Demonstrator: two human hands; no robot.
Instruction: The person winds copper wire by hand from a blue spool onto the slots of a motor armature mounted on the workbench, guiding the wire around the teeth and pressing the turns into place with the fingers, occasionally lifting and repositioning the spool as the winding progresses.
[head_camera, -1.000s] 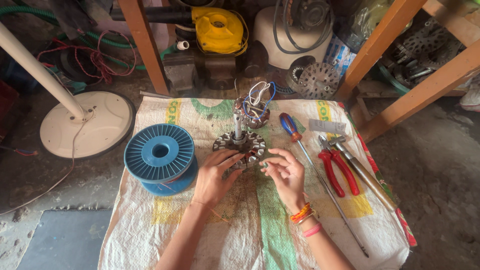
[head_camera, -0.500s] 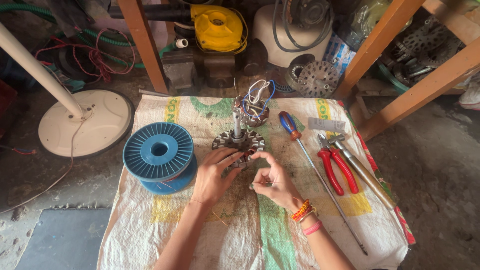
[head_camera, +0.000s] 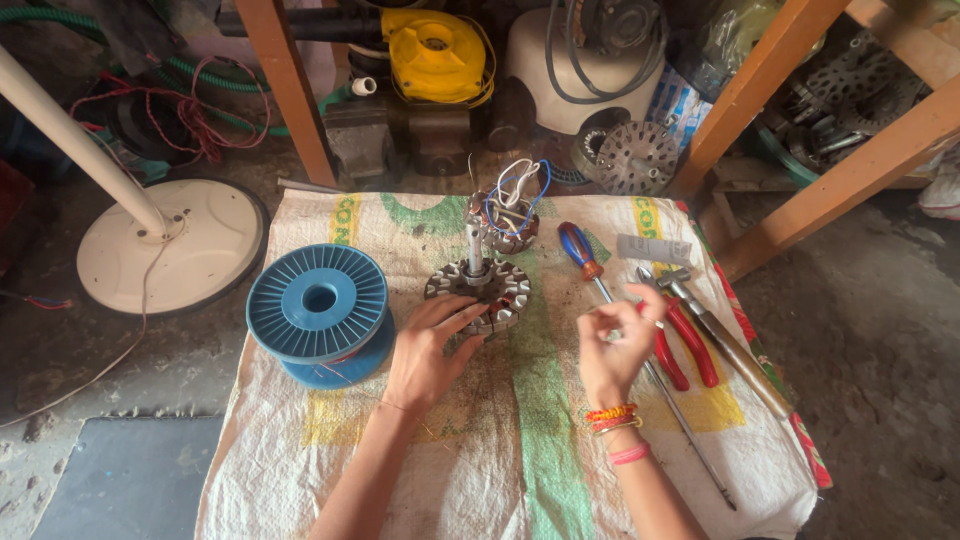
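- Grey metal toothed stator with upright shaft sits mid-frame on woven white sack.
- Left hand rests fingers spread against its rim.
- Right hand, raised right of centre, pinches loosely (contents indiscernible).
- Blue plastic spool lies left.

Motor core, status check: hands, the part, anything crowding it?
Left hand rests fingers on the motor core. Right hand raised off it, fingers pinched, contents unclear. Core upright on the sack. Blue spool close left; screwdriver right.
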